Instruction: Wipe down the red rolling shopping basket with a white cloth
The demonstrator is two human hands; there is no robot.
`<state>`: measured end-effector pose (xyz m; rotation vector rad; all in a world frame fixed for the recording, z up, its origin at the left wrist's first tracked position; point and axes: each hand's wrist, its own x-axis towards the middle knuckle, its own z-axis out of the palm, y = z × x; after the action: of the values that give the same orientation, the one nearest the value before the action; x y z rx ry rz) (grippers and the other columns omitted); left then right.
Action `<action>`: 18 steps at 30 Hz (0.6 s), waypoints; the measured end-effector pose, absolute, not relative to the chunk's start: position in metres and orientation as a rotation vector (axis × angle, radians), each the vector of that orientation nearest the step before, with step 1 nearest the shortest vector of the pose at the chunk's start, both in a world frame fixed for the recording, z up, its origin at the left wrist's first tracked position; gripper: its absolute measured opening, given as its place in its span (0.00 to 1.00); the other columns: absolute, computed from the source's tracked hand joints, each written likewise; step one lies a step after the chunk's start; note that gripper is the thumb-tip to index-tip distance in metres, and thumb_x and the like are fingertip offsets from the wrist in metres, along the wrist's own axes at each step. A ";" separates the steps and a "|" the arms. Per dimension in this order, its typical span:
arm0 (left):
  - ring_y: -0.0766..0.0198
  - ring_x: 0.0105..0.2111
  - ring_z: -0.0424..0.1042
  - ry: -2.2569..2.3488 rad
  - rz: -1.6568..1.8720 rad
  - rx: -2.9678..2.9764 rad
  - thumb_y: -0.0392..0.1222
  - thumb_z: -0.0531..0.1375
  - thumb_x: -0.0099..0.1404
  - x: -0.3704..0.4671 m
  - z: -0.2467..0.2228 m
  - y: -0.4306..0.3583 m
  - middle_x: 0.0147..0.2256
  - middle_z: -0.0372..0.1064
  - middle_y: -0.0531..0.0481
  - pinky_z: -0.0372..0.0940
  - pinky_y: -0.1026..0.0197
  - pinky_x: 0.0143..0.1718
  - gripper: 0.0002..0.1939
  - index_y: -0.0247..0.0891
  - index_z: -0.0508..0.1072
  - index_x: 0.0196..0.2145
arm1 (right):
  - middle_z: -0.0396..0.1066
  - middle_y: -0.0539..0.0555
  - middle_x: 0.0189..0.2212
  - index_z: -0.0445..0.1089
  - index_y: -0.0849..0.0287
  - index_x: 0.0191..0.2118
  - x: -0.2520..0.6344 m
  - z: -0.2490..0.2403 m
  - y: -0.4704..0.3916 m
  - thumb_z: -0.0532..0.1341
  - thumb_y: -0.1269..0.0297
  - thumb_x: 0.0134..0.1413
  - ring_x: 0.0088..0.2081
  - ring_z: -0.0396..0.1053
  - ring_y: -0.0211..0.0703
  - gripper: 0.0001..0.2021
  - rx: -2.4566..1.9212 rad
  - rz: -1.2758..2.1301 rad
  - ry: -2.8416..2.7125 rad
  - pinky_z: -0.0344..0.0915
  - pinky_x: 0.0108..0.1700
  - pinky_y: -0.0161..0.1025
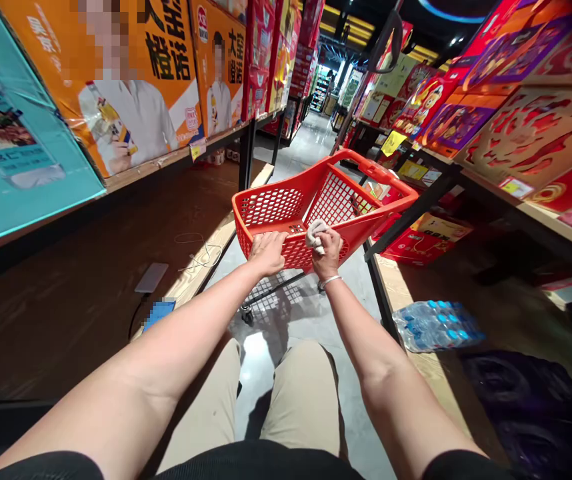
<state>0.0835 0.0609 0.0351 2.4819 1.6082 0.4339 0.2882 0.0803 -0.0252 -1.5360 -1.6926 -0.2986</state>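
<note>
A red plastic shopping cart (286,200) with perforated sides stands in front of me, its inside bare in the part that shows. My left hand (269,253) is closed over the cart's near rim, fingers bent across the edge. To its right, my right hand (327,255) grips a crumpled whitish cloth (317,235) against the same side, close to the rim. A pale band circles my right wrist. The cart's handle is at the far right end, away from both hands.
Shelves with large orange boxes (136,87) and a turquoise box (21,147) line the left. Red gift boxes (546,133) fill the right shelf. A pack of water bottles (439,325) lies low on the right. A white power bank-like device (151,277) and cable (206,253) lie on the left.
</note>
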 end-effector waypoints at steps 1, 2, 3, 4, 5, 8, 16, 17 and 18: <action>0.48 0.58 0.65 1.581 0.437 2.496 0.37 0.54 0.63 0.080 0.033 0.063 0.59 0.66 0.41 0.57 0.46 0.61 0.29 0.39 0.63 0.63 | 0.66 0.58 0.53 0.75 0.55 0.46 0.283 -0.039 0.075 0.57 0.69 0.60 0.55 0.60 0.52 0.12 -1.547 -0.268 -1.732 0.57 0.58 0.48; 0.49 0.59 0.64 1.559 0.426 2.505 0.37 0.54 0.63 0.076 0.033 0.066 0.59 0.66 0.41 0.56 0.46 0.61 0.30 0.39 0.62 0.63 | 0.66 0.58 0.53 0.75 0.55 0.46 0.279 -0.053 0.070 0.57 0.69 0.61 0.55 0.59 0.52 0.12 -1.556 -0.221 -1.809 0.57 0.58 0.47; 0.49 0.59 0.64 1.546 0.409 2.506 0.37 0.54 0.63 0.072 0.033 0.068 0.60 0.66 0.41 0.56 0.46 0.61 0.31 0.38 0.61 0.64 | 0.67 0.57 0.53 0.75 0.54 0.45 0.276 -0.068 0.063 0.56 0.70 0.62 0.55 0.58 0.51 0.12 -1.556 -0.163 -1.912 0.57 0.57 0.46; 0.49 0.59 0.64 1.536 0.393 2.507 0.36 0.54 0.63 0.070 0.033 0.070 0.60 0.66 0.41 0.56 0.46 0.61 0.31 0.38 0.61 0.65 | 0.68 0.55 0.51 0.76 0.52 0.44 0.274 -0.082 0.057 0.56 0.71 0.62 0.54 0.58 0.50 0.12 -1.546 -0.104 -2.017 0.57 0.56 0.45; 0.49 0.59 0.63 1.524 0.379 2.509 0.36 0.54 0.63 0.067 0.034 0.071 0.60 0.66 0.41 0.56 0.46 0.61 0.32 0.37 0.60 0.65 | 0.69 0.54 0.49 0.76 0.51 0.42 0.274 -0.095 0.051 0.57 0.74 0.61 0.53 0.58 0.49 0.13 -1.533 -0.054 -2.107 0.58 0.54 0.43; 0.49 0.60 0.63 1.489 0.353 2.513 0.34 0.54 0.61 0.063 0.037 0.074 0.61 0.65 0.42 0.55 0.46 0.62 0.34 0.38 0.61 0.66 | 0.71 0.53 0.40 0.76 0.51 0.37 0.280 -0.119 0.038 0.59 0.79 0.55 0.46 0.59 0.47 0.14 -1.515 0.003 -2.190 0.59 0.46 0.39; 0.48 0.62 0.61 1.423 0.425 2.544 0.36 0.57 0.60 0.064 0.028 0.077 0.62 0.63 0.42 0.54 0.45 0.64 0.35 0.40 0.61 0.65 | 0.66 0.60 0.50 0.75 0.53 0.46 0.322 -0.032 0.056 0.64 0.58 0.62 0.54 0.60 0.54 0.09 -1.582 -0.365 -1.728 0.60 0.57 0.51; 0.48 0.62 0.61 1.408 0.433 2.554 0.37 0.57 0.60 0.065 0.027 0.076 0.63 0.63 0.42 0.54 0.45 0.64 0.35 0.41 0.61 0.65 | 0.65 0.60 0.52 0.75 0.52 0.47 0.324 -0.023 0.057 0.63 0.58 0.62 0.56 0.59 0.55 0.10 -1.578 -0.422 -1.669 0.60 0.58 0.52; 0.48 0.62 0.61 1.395 0.443 2.562 0.37 0.57 0.60 0.066 0.026 0.076 0.63 0.63 0.42 0.54 0.45 0.64 0.35 0.41 0.61 0.65 | 0.64 0.60 0.53 0.75 0.51 0.48 0.324 -0.020 0.057 0.62 0.58 0.63 0.58 0.59 0.56 0.11 -1.574 -0.451 -1.653 0.60 0.59 0.53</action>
<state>0.0659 0.0760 0.0265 2.5620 1.3950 0.4435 0.3242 0.0574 -0.0195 -1.5735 -1.6531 -0.4506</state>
